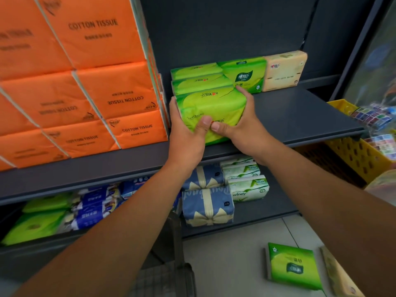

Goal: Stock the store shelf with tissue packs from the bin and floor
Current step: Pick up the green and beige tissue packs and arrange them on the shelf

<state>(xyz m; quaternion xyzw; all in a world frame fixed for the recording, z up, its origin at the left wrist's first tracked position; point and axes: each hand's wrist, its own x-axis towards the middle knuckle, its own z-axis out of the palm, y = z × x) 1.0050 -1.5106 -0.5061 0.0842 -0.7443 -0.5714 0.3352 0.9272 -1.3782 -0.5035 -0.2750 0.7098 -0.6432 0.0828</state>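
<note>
As left hand (186, 130) and right hand (243, 123) grip, pack (214, 105) overlies shelf (300, 112).

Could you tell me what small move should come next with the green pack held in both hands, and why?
Probably slide the green pack back on the shelf, toward the row of green packs behind it. The left hand and right hand both grip it, and its near end seems to overhang the shelf edge.

Left hand (186, 133), right hand (240, 127) grip green tissue pack (212, 108) on shelf (300, 112) — orange packs (85, 82) beside.
</note>
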